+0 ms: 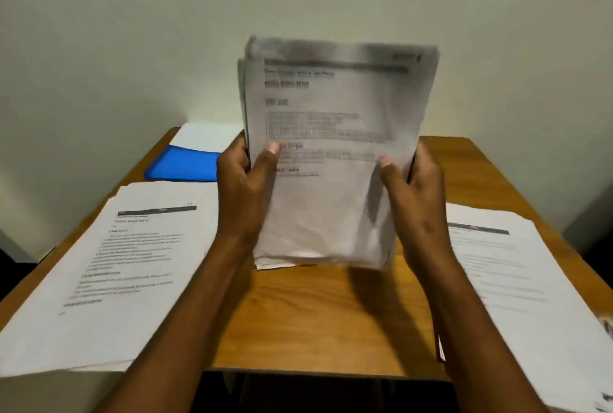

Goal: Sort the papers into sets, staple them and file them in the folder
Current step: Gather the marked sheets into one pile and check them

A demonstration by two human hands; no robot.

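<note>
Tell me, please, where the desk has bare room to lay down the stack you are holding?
Bare wood lies in the middle, below the held stack, between the left pile and right pile. Both sides are covered, and the blue folder fills the far left corner.

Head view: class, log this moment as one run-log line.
left hand: holds paper stack | right hand: holds same stack | stack: upright on table | folder: far left, flat
</note>
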